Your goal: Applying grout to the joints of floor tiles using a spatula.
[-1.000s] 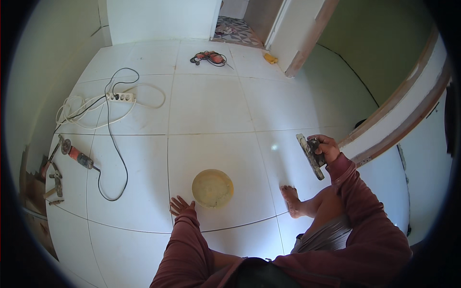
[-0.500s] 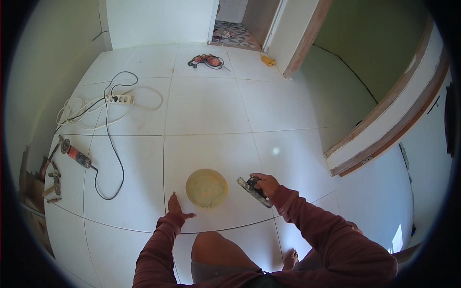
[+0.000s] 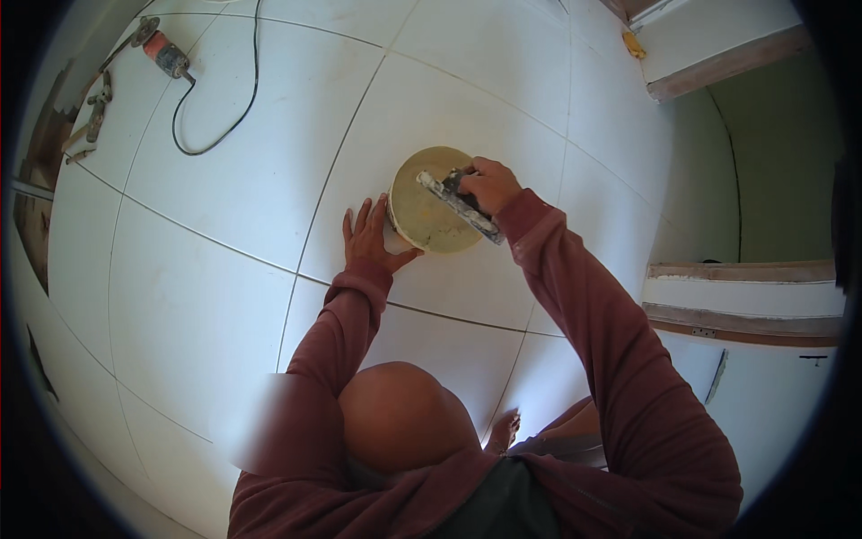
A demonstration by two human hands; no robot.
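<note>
- My right hand [image 3: 488, 184] is wrapped around the handle of a flat trowel [image 3: 460, 205], fingers closed tight on it, so the blade lies across the open top of the round bowl [image 3: 429, 199] where I can work the edge over the mix.
- The trowel blade runs slantwise from the bowl's upper left rim down past its right rim, smeared pale with paste; it rests on or just above the yellowish fill, I can't tell which.
- My left hand [image 3: 370, 238] is spread, fingers fanned flat on the floor tile [image 3: 224, 296], with the thumb side pressed against the bowl's left wall. That keeps the bowl from sliding away while the other hand pushes across it.
- The bowl sits on the white tiled floor, near a tile's lower edge, with a grout line [image 3: 449, 316] running between it and me and another slanting up just left of my left hand.
- I'm crouched low over it: my bare knee [image 3: 404, 418] is right under the camera and a bare foot [image 3: 503, 431] shows beside it on the tile, so both arms reach forward over the bowl.
- Well apart, toward the floor's far left corner, an angle grinder [image 3: 162, 49] with an orange body lies with its black cable [image 3: 215, 135] looping across the tiles.
- A few hand tools [image 3: 94, 112] lie just beside the left wall, out of my reach.
- On the right, a white wall base with brown wooden trim [image 3: 741, 314] borders the floor.
</note>
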